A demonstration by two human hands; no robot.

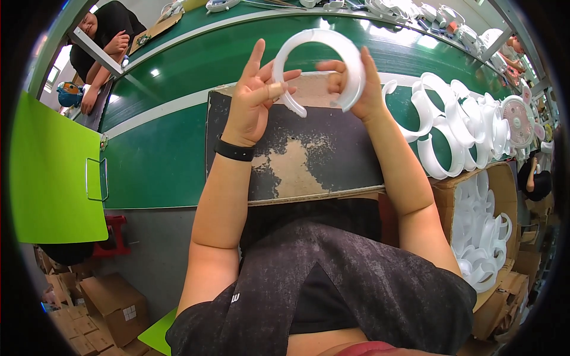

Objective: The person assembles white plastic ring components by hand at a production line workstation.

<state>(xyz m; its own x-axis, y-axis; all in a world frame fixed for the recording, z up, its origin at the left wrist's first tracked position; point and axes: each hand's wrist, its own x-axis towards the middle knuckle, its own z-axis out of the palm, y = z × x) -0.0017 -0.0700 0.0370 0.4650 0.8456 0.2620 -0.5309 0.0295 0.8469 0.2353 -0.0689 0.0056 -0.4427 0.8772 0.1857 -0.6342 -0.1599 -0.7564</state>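
Observation:
A white plastic C-shaped ring (320, 37) is held up over the dark worn board, with its gap facing down toward me. My left hand (246, 110) has thumb and some fingers about the ring's left limb, while its index finger points upward; there is a wrap on one digit and a black band at the wrist. On the other side, my right hand (369, 98) grips the right limb, its fingers curled in through the ring's opening. The board (350, 148), its dark surface scraped to tan in patches, lies below both hands.
More white curved parts (442, 145) are piled on the green table (157, 160) at right. Below them, a cardboard box (442, 199) holds similar pieces. A bright green panel (53, 178) stands at left. A co-worker (116, 29) leans at the far left; cartons (113, 299) sit lower left.

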